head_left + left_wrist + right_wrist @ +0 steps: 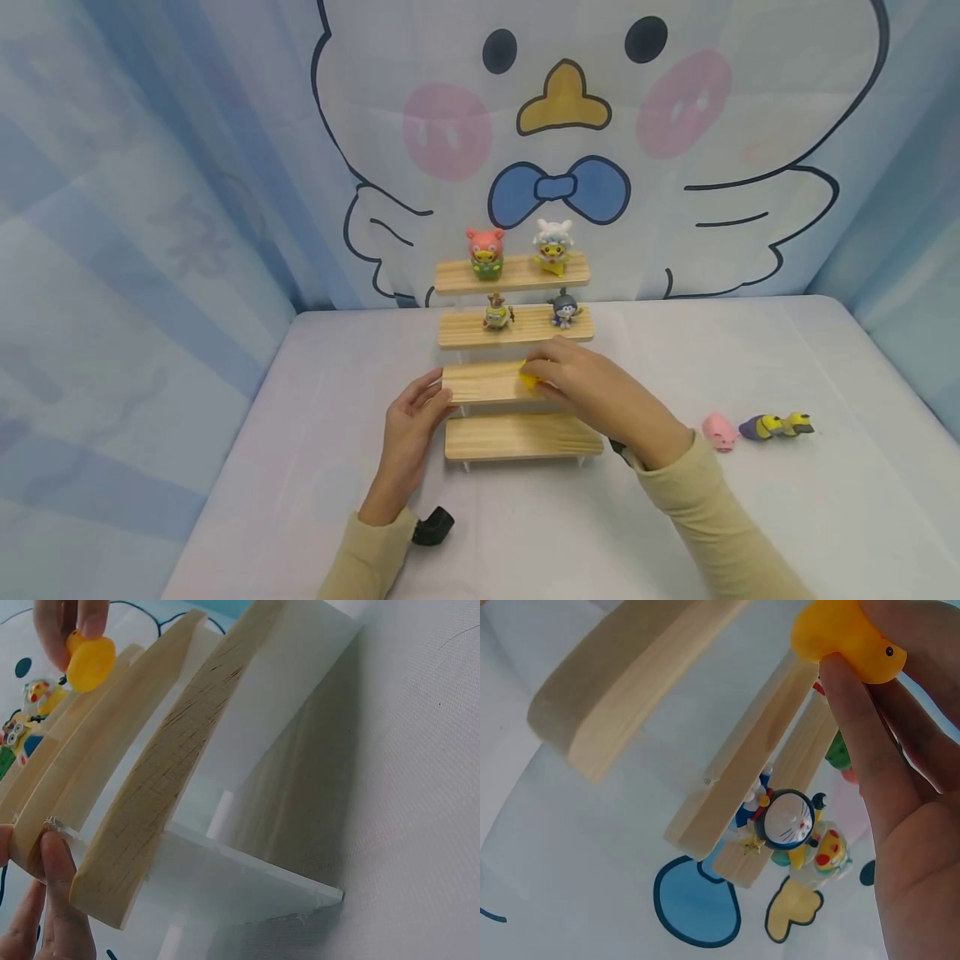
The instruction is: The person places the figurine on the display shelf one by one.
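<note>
- Yellow duck: over or on the third shelf from the top, just right of its middle; whether its base touches the wood I cannot tell; clock directions below are in the head view, with the duck at centre
- Right hand, at 3 o'clock: thumb and fingers clamped on the duck; the right wrist view shows the pinch plainly
- Left hand, between 8 and 9 o'clock: thumb and fingers clamped on that shelf's left end, probably to steady it
- Step in hand, as I judge it: placing the duck on this shelf; the next move calls for seating it level, then easing the right fingers off without tipping it
- Bottom shelf at 6 o'clock; on the second shelf, crowned figure at 11, grey figure at 1
- Pink pig between 3 and 4 o'clock, on the table
- Hard to make out: in the head view the right hand covers much of the duck and the third shelf's right end; both wrist views cut that hand off
</note>
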The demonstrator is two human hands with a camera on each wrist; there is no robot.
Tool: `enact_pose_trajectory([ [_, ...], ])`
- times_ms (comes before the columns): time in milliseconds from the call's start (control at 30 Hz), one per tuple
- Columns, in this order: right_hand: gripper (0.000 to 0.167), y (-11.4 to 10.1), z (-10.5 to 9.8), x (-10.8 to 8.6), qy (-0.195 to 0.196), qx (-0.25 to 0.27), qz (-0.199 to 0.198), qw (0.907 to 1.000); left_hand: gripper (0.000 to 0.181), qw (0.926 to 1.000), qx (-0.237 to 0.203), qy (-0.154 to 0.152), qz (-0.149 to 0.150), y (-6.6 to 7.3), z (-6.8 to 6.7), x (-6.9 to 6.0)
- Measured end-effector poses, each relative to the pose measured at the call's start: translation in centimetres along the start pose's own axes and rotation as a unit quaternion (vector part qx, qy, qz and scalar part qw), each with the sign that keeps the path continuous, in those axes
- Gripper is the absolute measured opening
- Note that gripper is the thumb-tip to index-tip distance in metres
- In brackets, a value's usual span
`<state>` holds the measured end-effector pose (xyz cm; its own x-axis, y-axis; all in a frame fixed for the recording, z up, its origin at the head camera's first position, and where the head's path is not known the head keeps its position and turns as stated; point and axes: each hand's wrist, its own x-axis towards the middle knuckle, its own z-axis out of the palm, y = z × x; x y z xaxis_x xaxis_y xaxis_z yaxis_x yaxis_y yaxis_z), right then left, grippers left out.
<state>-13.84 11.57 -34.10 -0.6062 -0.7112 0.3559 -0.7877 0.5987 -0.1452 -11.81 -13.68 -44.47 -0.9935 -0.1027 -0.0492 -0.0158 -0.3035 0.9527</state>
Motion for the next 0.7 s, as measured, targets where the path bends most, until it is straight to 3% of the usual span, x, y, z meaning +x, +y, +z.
enact_pose_trajectory([
  [700, 0.021, -0.8, 1.5, 2.4, -0.048, -0.014, 0.041, 0.9979, 0.043, 1.0, 0.0, 0.001, -0.005, 0.0, 0.0, 0.0],
])
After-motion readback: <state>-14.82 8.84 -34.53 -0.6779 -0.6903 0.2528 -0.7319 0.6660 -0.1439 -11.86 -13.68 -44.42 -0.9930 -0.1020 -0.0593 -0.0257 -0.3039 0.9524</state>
